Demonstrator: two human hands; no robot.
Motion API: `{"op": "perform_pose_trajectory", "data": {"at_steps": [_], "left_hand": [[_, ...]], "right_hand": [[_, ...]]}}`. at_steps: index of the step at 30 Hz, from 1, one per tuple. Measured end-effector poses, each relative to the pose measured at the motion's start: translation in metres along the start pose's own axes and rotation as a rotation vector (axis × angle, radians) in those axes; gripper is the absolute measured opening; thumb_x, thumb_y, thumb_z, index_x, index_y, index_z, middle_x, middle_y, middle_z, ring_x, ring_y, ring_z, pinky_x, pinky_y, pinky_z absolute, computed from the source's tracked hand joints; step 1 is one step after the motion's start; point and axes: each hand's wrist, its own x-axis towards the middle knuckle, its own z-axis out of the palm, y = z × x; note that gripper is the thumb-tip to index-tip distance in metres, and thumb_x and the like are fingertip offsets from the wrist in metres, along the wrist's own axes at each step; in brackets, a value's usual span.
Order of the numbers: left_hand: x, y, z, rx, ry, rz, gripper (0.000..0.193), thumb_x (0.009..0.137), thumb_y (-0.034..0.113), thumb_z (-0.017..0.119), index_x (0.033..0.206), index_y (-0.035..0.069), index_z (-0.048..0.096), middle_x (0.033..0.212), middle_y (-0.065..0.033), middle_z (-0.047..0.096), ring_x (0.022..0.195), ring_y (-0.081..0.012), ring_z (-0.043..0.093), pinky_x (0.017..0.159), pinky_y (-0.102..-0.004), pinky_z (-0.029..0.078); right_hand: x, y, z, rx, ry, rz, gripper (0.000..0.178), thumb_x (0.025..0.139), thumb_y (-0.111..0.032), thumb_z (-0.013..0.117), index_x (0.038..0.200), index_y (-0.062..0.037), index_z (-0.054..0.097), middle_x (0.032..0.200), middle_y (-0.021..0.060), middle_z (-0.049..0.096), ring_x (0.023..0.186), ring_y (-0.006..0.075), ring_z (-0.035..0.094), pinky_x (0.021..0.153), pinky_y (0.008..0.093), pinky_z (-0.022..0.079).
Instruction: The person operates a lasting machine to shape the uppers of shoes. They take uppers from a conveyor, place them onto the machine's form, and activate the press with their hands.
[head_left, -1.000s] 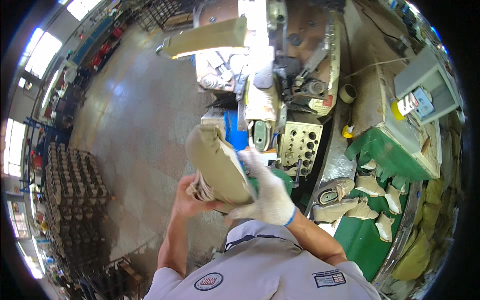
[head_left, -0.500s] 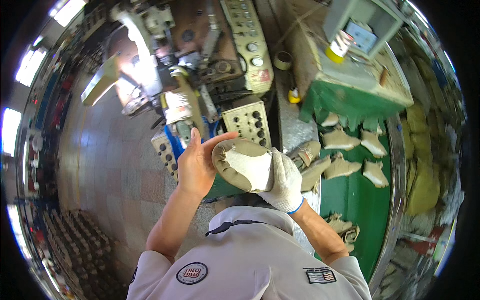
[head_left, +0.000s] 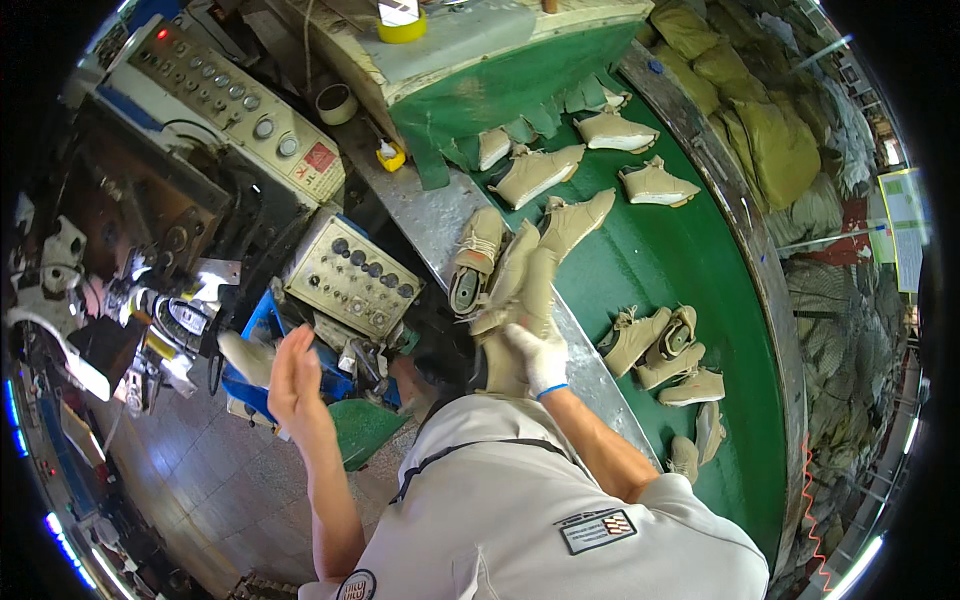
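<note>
My right hand (head_left: 538, 352), in a white glove, grips a tan boot upper (head_left: 520, 300) at the metal edge of the green belt (head_left: 660, 270). The boot lies against two other tan uppers (head_left: 478, 258) leaning there. My bare left hand (head_left: 292, 372) is raised with its fingers apart and holds nothing; it hovers in front of a grey control box (head_left: 350, 275) with several knobs. Further tan uppers (head_left: 655, 342) lie scattered on the belt to the right of my gloved hand.
A large machine (head_left: 150, 230) with a long control panel (head_left: 240, 110) stands at the left. A green-fronted workbench (head_left: 480, 60) with a yellow tape roll (head_left: 403, 28) is at the top. Olive fabric bundles (head_left: 770, 130) pile at the belt's far right.
The view swung right, from the machine to the belt. The boot upper held in both hands is now gripped by my right hand alone at the belt edge; my left hand has let go.
</note>
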Motion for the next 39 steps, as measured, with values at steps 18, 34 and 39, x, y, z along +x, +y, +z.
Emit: {"op": "perform_pose_trajectory", "data": {"at_steps": [18, 34, 39], "left_hand": [[-0.026, -0.068, 0.133, -0.042, -0.449, -0.329, 0.018, 0.098, 0.008, 0.065, 0.112, -0.003, 0.069, 0.103, -0.006, 0.072, 0.095, -0.0122, 0.066, 0.088, -0.027, 0.051], [-0.059, -0.083, 0.123, 0.267, -0.402, -0.316, 0.02, 0.096, 0.012, 0.07, 0.11, -0.002, 0.07, 0.1, -0.013, 0.076, 0.09, -0.0162, 0.074, 0.079, -0.0284, 0.057], [-0.057, -0.076, 0.109, 0.22, -0.418, -0.313, 0.021, 0.097, 0.011, 0.067, 0.112, -0.003, 0.069, 0.101, -0.0155, 0.076, 0.093, -0.0185, 0.074, 0.081, -0.0291, 0.058]], "right_hand": [[0.108, 0.069, -0.11, -0.775, 0.045, 0.251, 0.055, 0.087, -0.037, 0.08, 0.124, 0.0009, 0.065, 0.109, 0.017, 0.074, 0.095, 0.0269, 0.069, 0.089, 0.0383, 0.053], [0.425, 0.076, -0.142, 0.156, 0.399, 0.017, 0.061, 0.077, -0.02, 0.089, 0.13, -0.0072, 0.062, 0.119, 0.0084, 0.067, 0.101, 0.0277, 0.064, 0.094, 0.0455, 0.053], [0.373, 0.027, -0.157, 0.381, 0.109, 0.159, 0.056, 0.079, -0.014, 0.084, 0.129, -0.0044, 0.061, 0.124, 0.0088, 0.067, 0.11, 0.0299, 0.065, 0.101, 0.0479, 0.052]]}}
